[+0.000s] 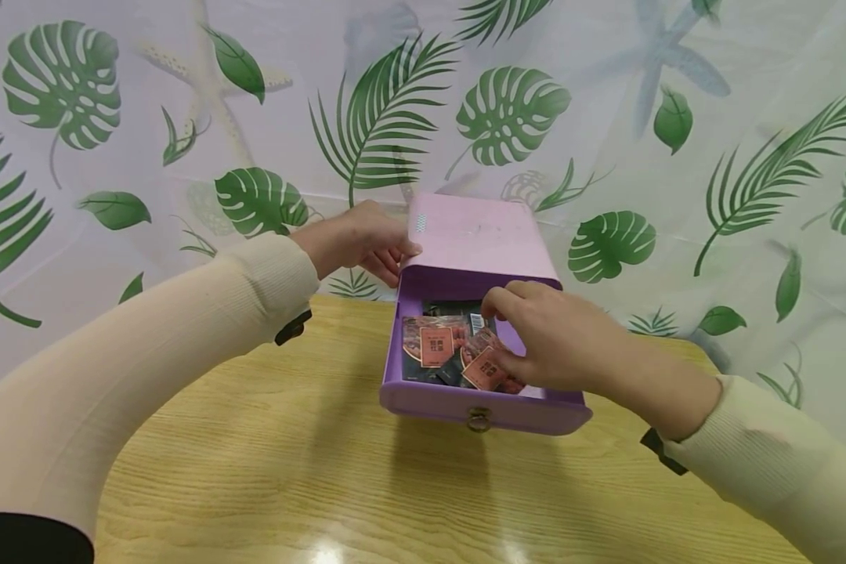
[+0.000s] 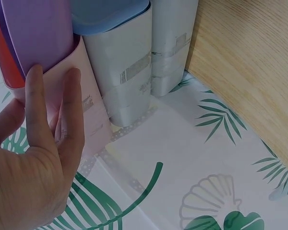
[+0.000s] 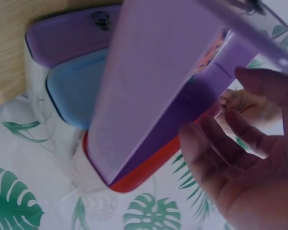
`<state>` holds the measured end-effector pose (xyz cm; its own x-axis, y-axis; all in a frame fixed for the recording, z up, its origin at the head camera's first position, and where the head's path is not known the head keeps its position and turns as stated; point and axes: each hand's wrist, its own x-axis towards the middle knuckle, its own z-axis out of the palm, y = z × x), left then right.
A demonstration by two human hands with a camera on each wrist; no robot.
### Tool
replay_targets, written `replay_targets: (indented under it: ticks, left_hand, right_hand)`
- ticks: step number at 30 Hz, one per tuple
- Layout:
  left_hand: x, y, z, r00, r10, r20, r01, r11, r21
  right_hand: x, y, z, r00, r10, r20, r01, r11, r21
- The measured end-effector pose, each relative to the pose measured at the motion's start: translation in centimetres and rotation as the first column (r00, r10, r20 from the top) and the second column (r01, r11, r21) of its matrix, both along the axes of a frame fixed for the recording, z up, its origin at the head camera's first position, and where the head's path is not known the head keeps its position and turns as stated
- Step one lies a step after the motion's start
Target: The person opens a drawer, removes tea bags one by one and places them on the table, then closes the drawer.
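Note:
A small cabinet with a pink top [image 1: 472, 231] stands at the far edge of the wooden table. Its purple drawer [image 1: 458, 403] is pulled out toward me and holds several snack packets [image 1: 437, 345]. My left hand [image 1: 395, 254] rests against the cabinet's left side, and in the left wrist view its straight fingers [image 2: 74, 91] lie flat on the pink wall [image 2: 93, 115]. My right hand [image 1: 511, 345] reaches into the drawer and pinches an orange-labelled packet [image 1: 481, 372] between thumb and fingers. The right wrist view shows the right hand [image 3: 230, 139] beside the purple drawer [image 3: 153, 76].
The wooden table [image 1: 289, 470] stretches toward me in front of the drawer. A leaf-printed cloth [image 1: 606, 117] hangs behind and around the cabinet. A brass ring pull [image 1: 478, 419] hangs on the drawer front. The wrist views also show a blue drawer [image 3: 77, 86] and a red one [image 3: 144, 167].

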<state>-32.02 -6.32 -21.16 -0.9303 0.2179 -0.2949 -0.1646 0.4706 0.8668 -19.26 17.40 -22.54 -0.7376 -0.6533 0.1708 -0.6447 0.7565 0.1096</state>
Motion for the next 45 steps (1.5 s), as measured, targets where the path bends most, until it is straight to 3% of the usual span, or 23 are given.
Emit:
replay_targets:
  ticks: [5,16,27,34,45]
  left_hand:
    - [0.0,0.1,0.0,1.000,-0.005,-0.006,0.005,1.000,-0.004]
    - [0.1,0.1,0.1,1.000,-0.001,-0.008,0.001,1.000,-0.004]
    - [0.1,0.2,0.0,1.000,0.003,-0.009,-0.003,1.000,-0.001]
    - [0.1,0.1,-0.2,1.000,0.002,-0.021,-0.002,1.000,-0.010]
    - [0.2,0.0,-0.1,1.000,0.003,-0.027,-0.004,1.000,-0.014]
  right_hand:
    - [-0.8,0.5,-0.4,0.995,0.012,0.101,-0.018,0.998,0.060]
    - [-2.0,0.9,-1.3,0.970,0.127,0.208,-0.152,0.983,0.107]
    - [-2.7,0.9,-2.2,0.969,0.228,0.095,-0.242,0.953,0.181]
    - [-2.7,0.9,-2.4,0.975,0.198,0.102,-0.216,0.950,0.226]
    - [-2.8,0.7,-2.2,0.979,0.147,0.140,-0.171,0.968,0.185]
